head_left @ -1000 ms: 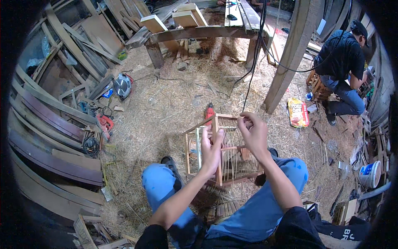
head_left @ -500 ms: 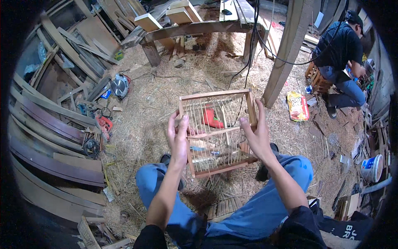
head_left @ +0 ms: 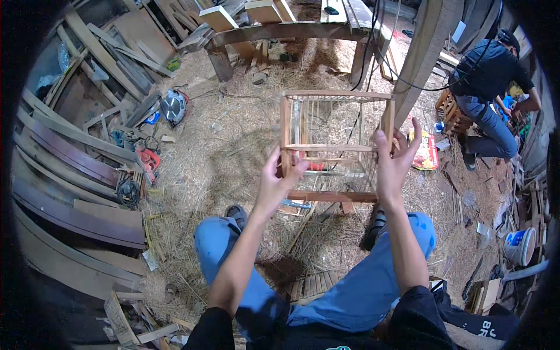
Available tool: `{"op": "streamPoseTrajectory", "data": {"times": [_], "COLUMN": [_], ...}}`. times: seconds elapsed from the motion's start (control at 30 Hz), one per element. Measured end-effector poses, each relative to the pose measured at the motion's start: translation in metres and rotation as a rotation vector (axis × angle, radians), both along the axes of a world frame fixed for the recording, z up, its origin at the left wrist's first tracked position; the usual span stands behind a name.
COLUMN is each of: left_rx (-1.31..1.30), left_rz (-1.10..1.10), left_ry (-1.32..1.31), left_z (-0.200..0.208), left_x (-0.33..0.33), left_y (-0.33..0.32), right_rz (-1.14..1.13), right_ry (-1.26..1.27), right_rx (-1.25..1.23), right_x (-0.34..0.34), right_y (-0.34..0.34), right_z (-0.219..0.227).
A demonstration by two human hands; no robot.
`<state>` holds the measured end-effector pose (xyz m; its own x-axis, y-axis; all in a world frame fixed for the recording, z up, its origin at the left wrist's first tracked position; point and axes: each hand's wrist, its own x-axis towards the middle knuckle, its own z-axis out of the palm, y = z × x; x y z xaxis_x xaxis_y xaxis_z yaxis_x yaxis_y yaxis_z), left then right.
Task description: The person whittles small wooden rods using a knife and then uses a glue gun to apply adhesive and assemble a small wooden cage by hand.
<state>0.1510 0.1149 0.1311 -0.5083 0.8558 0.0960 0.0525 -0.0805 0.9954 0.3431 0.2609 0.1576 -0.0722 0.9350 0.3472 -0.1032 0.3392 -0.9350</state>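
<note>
Holding one wooden cage: left hand, right hand.

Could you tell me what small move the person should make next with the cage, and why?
Probably turn the cage slowly to check another side. Both hands grip it by its corner posts, the left hand low on the left post and the right hand on the right one, lifting it clear of the straw floor, so it can be rotated freely for inspection.
</note>
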Motion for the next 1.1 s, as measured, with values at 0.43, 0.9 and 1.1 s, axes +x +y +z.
{"op": "streamPoseTrajectory", "data": {"times": [0.43, 0.9, 1.1], "left_rx": [-0.009, 0.053, 0.226], "left_rz": [-0.045, 0.09, 0.252], "left_ry": [0.026, 0.005, -0.095], "left_z": [-0.009, 0.006, -0.01], "left_x": [0.008, 0.009, 0.006], "left_y": [-0.003, -0.009, 0.004], "right_rz": [-0.04, 0.148, -0.077], "right_ry": [0.069, -0.109, -0.596], "right_rx": [-0.116, -0.019, 0.664], "right_x": [0.003, -0.009, -0.021], "right_y": [0.006, -0.011, -0.049], "right_z": [-0.006, -0.003, -0.015]}}
